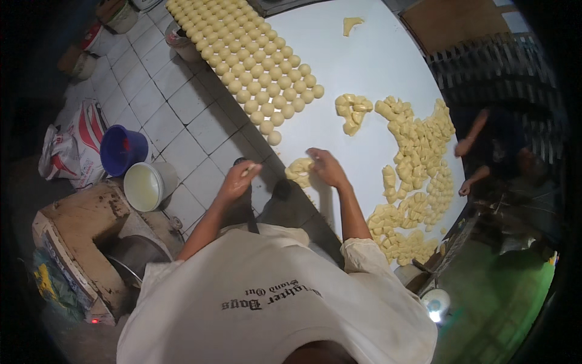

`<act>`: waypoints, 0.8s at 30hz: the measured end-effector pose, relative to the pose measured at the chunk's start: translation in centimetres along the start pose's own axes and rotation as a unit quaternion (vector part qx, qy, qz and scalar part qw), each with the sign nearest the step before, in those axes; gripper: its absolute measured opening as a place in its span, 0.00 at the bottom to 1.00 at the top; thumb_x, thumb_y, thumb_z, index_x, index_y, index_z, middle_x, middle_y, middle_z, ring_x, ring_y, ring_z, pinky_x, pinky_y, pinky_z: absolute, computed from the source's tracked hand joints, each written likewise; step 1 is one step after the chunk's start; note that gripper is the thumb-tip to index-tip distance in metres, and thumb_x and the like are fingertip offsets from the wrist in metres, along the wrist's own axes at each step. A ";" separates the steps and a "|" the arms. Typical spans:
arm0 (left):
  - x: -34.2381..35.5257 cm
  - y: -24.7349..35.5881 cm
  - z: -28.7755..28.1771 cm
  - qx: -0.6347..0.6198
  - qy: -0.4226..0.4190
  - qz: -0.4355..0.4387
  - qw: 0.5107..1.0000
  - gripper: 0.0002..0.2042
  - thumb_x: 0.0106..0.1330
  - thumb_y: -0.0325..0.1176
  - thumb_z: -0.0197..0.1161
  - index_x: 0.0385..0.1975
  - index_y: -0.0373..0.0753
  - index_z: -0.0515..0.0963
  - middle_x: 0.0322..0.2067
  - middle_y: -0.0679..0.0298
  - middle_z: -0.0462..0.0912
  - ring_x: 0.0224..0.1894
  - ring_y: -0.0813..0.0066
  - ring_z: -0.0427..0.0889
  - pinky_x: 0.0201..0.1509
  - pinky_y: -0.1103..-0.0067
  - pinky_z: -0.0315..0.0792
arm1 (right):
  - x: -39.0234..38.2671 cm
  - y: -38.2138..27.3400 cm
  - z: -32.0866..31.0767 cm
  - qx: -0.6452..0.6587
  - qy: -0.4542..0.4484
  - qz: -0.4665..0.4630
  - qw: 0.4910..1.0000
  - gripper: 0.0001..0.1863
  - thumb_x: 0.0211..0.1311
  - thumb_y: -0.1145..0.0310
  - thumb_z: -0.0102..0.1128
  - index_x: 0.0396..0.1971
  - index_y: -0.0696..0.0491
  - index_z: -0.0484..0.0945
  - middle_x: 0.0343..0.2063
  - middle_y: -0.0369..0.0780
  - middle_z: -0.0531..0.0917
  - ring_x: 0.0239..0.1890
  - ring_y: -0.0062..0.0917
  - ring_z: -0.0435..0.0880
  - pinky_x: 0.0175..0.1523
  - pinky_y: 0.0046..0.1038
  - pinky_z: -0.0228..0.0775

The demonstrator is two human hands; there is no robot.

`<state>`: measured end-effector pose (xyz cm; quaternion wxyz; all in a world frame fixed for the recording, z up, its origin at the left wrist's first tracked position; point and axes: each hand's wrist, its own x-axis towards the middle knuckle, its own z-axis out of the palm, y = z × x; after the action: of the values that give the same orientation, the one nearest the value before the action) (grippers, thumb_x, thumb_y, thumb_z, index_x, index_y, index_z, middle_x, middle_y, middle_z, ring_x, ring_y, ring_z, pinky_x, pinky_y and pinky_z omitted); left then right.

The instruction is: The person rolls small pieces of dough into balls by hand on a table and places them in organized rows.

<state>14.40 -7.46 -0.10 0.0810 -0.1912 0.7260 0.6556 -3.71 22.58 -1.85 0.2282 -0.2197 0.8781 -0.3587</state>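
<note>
At the near edge of the white table (364, 67), pieces of pale yellow dough (299, 172) lie bunched together. My right hand (328, 168) is just to their right, its fingers stretched out and the tips at the dough. Off the table edge to the left, my left hand (239, 181) is closed around a small pale piece (248, 170) that looks like dough. Rows of round dough balls (267, 73) cover the far left part of the table. Cut dough lumps (418, 145) are heaped along the right side, with a smaller cluster of lumps (353, 112) nearer the middle.
Another person's hand (464, 147) shows across the table, by the heaped dough. On the tiled floor at left stand a purple tub (124, 150), a white bucket (143, 187) and red-and-white sacks (86, 142). A worn brown machine (82, 227) sits close on my left.
</note>
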 end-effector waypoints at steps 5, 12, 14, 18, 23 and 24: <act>4.9 -0.5 9.6 0.213 -0.045 0.188 0.958 0.19 0.75 0.49 0.64 0.43 0.36 0.85 0.57 0.57 0.80 0.54 0.50 0.83 0.60 0.59 0.76 | 0.2 0.4 0.8 -0.070 -0.019 -0.063 0.995 0.20 0.60 0.74 0.71 0.54 0.53 0.85 0.49 0.45 0.87 0.50 0.41 0.87 0.56 0.41 0.79; 6.5 -0.8 15.6 0.367 0.034 0.074 0.927 0.16 0.77 0.45 0.58 0.44 0.39 0.84 0.53 0.55 0.80 0.51 0.42 0.85 0.57 0.50 0.77 | 2.5 -2.0 -7.4 -0.085 0.027 -0.116 0.989 0.15 0.58 0.78 0.66 0.47 0.56 0.86 0.41 0.48 0.87 0.46 0.42 0.88 0.54 0.41 0.78; 6.4 0.8 16.8 0.386 0.054 0.026 0.921 0.15 0.76 0.44 0.58 0.43 0.38 0.83 0.52 0.57 0.81 0.50 0.44 0.85 0.55 0.50 0.77 | 2.2 -1.9 -11.4 -0.068 0.124 -0.131 0.981 0.17 0.60 0.78 0.65 0.51 0.58 0.85 0.44 0.48 0.87 0.46 0.40 0.88 0.54 0.38 0.79; 6.2 -0.8 15.8 0.389 0.072 0.125 0.910 0.16 0.77 0.44 0.56 0.41 0.38 0.84 0.50 0.55 0.82 0.50 0.45 0.85 0.54 0.51 0.77 | 2.2 -2.3 -19.9 0.026 0.208 -0.126 0.970 0.15 0.70 0.72 0.65 0.54 0.58 0.83 0.46 0.47 0.89 0.45 0.35 0.89 0.52 0.35 0.80; 1.5 2.5 13.1 0.126 0.187 0.164 0.960 0.14 0.77 0.38 0.62 0.47 0.33 0.86 0.51 0.46 0.85 0.57 0.51 0.85 0.60 0.63 0.78 | -11.1 5.9 -12.9 -0.073 0.180 -0.038 0.980 0.20 0.70 0.59 0.68 0.53 0.57 0.79 0.39 0.46 0.86 0.40 0.39 0.85 0.48 0.39 0.78; -0.3 3.9 13.0 0.082 0.209 0.109 0.968 0.14 0.76 0.37 0.64 0.48 0.32 0.86 0.52 0.46 0.86 0.58 0.52 0.85 0.61 0.64 0.78 | -14.8 9.2 -10.1 -0.125 0.170 -0.037 0.977 0.18 0.67 0.60 0.68 0.48 0.57 0.79 0.37 0.48 0.82 0.42 0.46 0.82 0.51 0.44 0.76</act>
<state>11.43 5.61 1.97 -0.1293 -0.2366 0.7946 0.5441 0.47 41.96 1.48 0.0329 -0.2150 0.9330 -0.2866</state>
